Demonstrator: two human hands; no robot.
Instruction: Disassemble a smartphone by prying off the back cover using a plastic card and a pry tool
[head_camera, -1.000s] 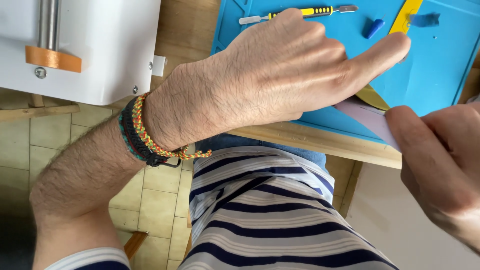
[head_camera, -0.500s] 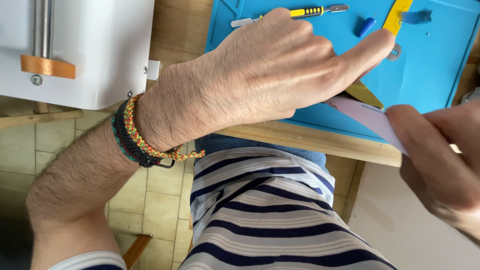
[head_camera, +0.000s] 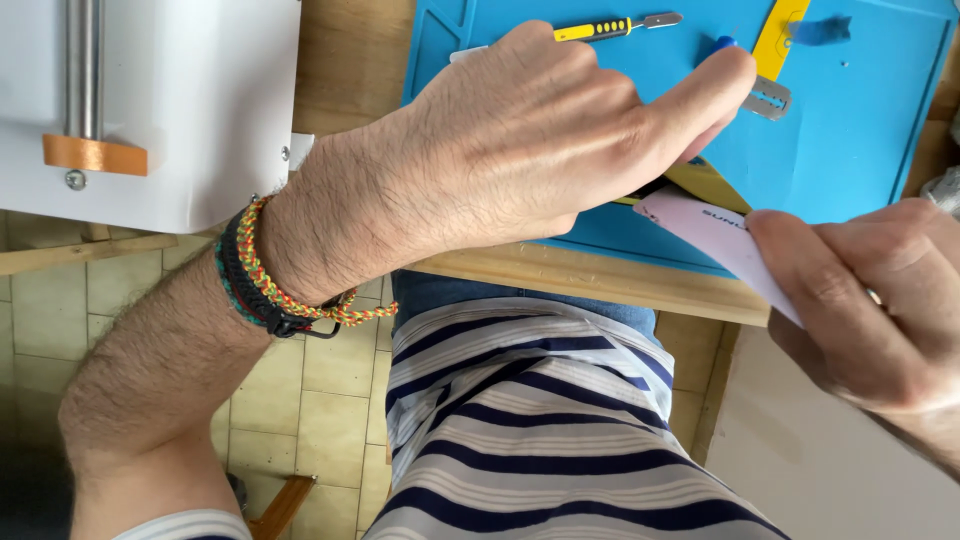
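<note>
my left hand (head_camera: 530, 140) has shifted slightly up the flat blue rubber work mat (head_camera: 860, 130), fingers curled over a hidden object; what they grasp i cannot tell. my right hand (head_camera: 870, 300) still pinches the pale pink plastic card (head_camera: 710, 235) at the mat's near edge.

The left hand (head_camera: 540, 140) is sliding up and to the left across the blue mat (head_camera: 870, 140), so the small metal blade (head_camera: 768, 98) beside the yellow strip (head_camera: 775, 35) is coming into view past its forefinger. The right hand (head_camera: 870, 310) is pushing the pale pink card (head_camera: 715, 235) further in, until its tip is nearly touching the left hand.
</note>
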